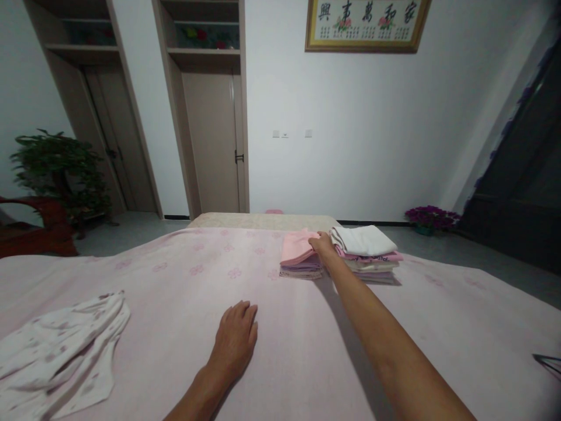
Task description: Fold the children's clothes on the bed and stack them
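My left hand (235, 336) lies flat on the pink bedsheet (184, 304), fingers together and stretched out, holding nothing. My right arm reaches far across the bed, and my right hand (322, 244) rests on the right edge of a pink folded cloth (295, 247) that tops a small stack of folded clothes (300, 270). Its fingers curl over that edge. Right beside it stands a second stack (372, 263) with a white folded cloth (362, 238) on top.
A crumpled white garment with dark spots (61, 351) lies at the near left of the bed. Beyond the bed are a grey floor, two doors (214, 140), a potted plant (61, 169), a red chair (39, 228) and purple flowers (432, 217).
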`<state>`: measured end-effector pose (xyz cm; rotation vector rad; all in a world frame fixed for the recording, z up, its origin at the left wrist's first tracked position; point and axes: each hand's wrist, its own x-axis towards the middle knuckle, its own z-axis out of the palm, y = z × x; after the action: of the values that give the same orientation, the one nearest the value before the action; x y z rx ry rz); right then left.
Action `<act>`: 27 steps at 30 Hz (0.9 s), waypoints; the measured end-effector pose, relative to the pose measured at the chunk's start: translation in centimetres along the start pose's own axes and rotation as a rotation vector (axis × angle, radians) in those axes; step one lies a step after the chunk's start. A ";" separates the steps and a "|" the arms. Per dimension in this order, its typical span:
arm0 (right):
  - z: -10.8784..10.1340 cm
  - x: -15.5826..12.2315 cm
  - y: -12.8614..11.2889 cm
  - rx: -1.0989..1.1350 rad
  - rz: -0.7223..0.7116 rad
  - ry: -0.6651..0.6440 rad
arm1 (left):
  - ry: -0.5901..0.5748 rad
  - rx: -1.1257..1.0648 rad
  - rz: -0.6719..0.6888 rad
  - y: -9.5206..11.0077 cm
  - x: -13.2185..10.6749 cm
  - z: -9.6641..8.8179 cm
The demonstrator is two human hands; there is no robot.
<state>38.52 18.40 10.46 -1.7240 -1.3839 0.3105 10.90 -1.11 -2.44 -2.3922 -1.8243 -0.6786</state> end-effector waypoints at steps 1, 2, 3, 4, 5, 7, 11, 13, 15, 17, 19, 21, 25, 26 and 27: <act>0.2 0.4 -0.3 0.016 0.017 0.000 | 0.000 0.001 0.001 0.0 0.0 0.0; 0.4 0.7 -0.6 0.021 0.037 0.004 | 0.002 0.002 0.003 0.0 0.0 -0.1; 0.5 0.9 -0.6 0.015 0.055 0.008 | 0.004 0.001 0.006 0.1 0.0 -0.1; 0.6 1.0 -0.5 0.008 0.070 0.008 | 0.007 0.001 0.009 0.1 0.0 -0.1; 0.7 0.9 -0.1 -0.003 0.084 0.006 | 0.011 0.001 0.010 0.0 0.0 -0.1; 0.6 0.7 0.9 -0.040 0.109 -0.002 | 0.018 0.001 0.010 0.0 0.0 0.0; 0.6 0.6 2.8 -0.143 0.126 -0.028 | 0.027 -0.008 0.013 -0.2 0.0 0.2; 0.6 0.8 3.0 -0.201 0.117 -0.038 | 0.029 -0.016 0.015 -0.2 0.0 0.2; 0.5 1.0 2.7 -0.259 0.085 -0.036 | 0.029 -0.021 0.014 -0.2 0.0 0.2; 0.6 0.8 1.9 -0.303 0.024 -0.019 | 0.023 -0.022 0.011 -0.1 0.0 0.2; 0.9 0.3 1.1 -0.361 -0.107 -0.015 | 0.011 -0.023 0.007 0.0 0.0 0.1; 1.5 -0.4 0.7 -0.497 -0.304 -0.081 | -0.001 -0.023 -0.001 0.0 0.1 0.0; 2.8 -1.4 1.7 -0.730 -0.465 -0.307 | -0.022 -0.030 -0.008 0.1 0.1 -0.4; 3.1 -1.5 2.2 -0.741 -0.443 -0.337 | -0.025 -0.031 -0.008 0.2 0.1 -0.4; 3.3 -1.4 2.7 -0.746 -0.422 -0.356 | -0.027 -0.031 -0.008 0.2 0.1 -0.5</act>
<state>37.63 18.70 6.07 -1.9336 -2.2814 -0.1770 10.97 -1.20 -1.89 -2.4262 -1.8475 -0.6836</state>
